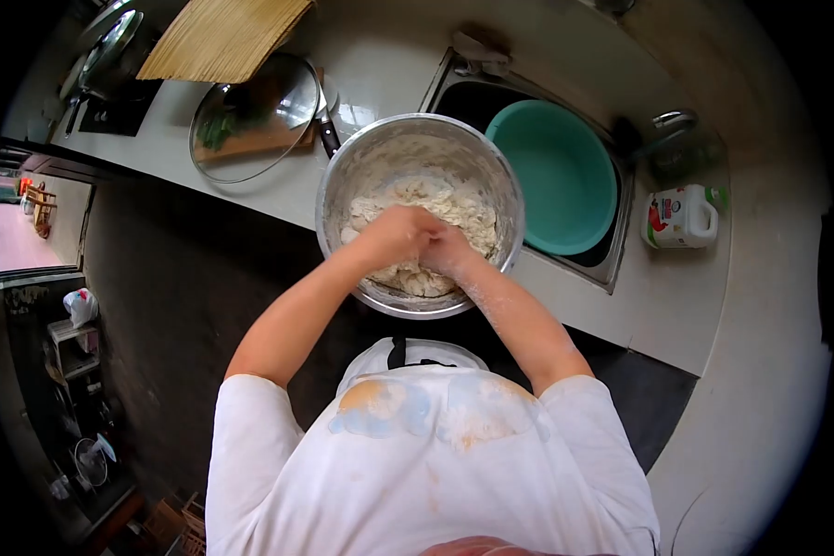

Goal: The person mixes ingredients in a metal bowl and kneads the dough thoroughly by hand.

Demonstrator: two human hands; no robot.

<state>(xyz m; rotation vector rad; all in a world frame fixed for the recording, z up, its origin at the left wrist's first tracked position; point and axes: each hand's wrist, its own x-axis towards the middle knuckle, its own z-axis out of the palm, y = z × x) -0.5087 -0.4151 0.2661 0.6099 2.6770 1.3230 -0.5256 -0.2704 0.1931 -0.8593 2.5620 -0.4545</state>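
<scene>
A large metal bowl [334, 190] stands at the counter's front edge with shaggy, floury dough [419, 280] inside. Above the dough my left hand [398, 233] is closed, its fingers curled in against the other hand. My right hand [447, 248] meets it over the middle of the bowl, fingers also bent and pressed together. Flour dusts the right hand and forearm. Whatever lies between the fingers is hidden by the hands themselves. Dry flour coats the bowl's inner wall.
Right of the bowl, a green basin [565, 176] sits in the sink [612, 264]. Farther right stands a white jug [681, 218]. On the left, a glass lid [250, 120] covers greens on a cutting board, beside a knife [328, 134]. A slatted mat [222, 37] lies behind.
</scene>
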